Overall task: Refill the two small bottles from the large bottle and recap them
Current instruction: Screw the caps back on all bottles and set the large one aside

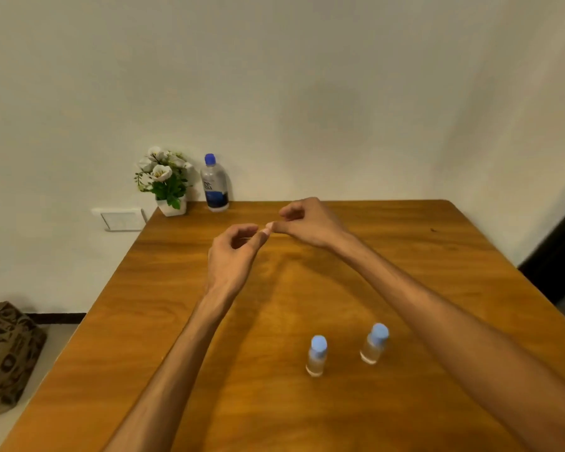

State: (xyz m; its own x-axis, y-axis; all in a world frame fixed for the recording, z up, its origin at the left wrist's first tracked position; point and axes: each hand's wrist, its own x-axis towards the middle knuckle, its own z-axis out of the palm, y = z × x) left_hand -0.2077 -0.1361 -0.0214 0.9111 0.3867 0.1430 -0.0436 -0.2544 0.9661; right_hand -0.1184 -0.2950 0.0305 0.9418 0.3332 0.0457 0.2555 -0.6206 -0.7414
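Two small clear bottles with light blue caps stand upright near me on the wooden table (183,337): one small bottle (316,356) to the left, the other small bottle (374,344) to the right. The large bottle (214,184), clear with a blue cap and blue label, stands capped at the table's far edge by the wall. My left hand (234,252) and my right hand (302,221) hover over the table's middle, fingers loosely curled, thumb tips nearly touching. Neither hand holds anything.
A small white pot of white flowers (165,182) stands just left of the large bottle. A wall socket plate (121,220) sits beyond the table's left corner. A patterned brown bag (7,350) lies on the floor at the left.
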